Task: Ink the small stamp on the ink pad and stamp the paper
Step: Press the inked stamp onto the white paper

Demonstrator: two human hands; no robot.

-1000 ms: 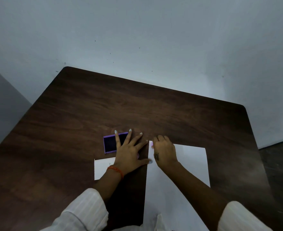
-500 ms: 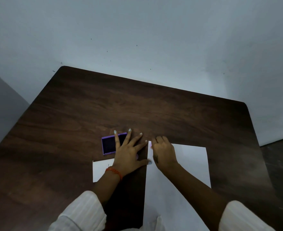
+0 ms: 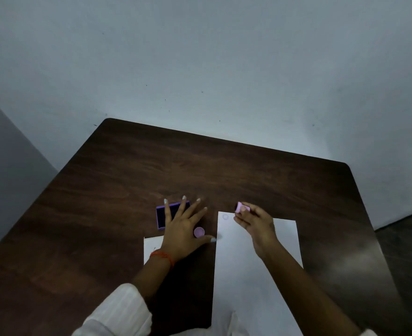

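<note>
The right hand (image 3: pixel 257 226) is lifted over the top edge of the big white paper (image 3: pixel 253 275). Its fingers are closed around the small stamp (image 3: pixel 241 207), a little pink-purple tube. The stamp sticks out past the fingertips, tipped on its side, and it is not touching the paper. Just to the left of those fingertips, near the top left corner of the paper, there is a faint round mark (image 3: pixel 225 217). It is very pale and small, so it may be a stamp print, but that is hard to tell.

The left hand (image 3: pixel 183 229) lies flat on the dark wooden table (image 3: pixel 248 175) with its fingers spread wide, holding nothing. Its first fingers reach across the ink pad (image 3: pixel 162 215), a dark pad in a purple case, which lies open under them. A small round purple cap (image 3: pixel 199 232) sits between the thumb and the pointing finger of that hand, right beside the skin. The thumb tip almost reaches the left edge of the big paper.

A smaller white sheet (image 3: pixel 151 248) lies under the left wrist, which wears a red thread band (image 3: pixel 163 255).
</note>
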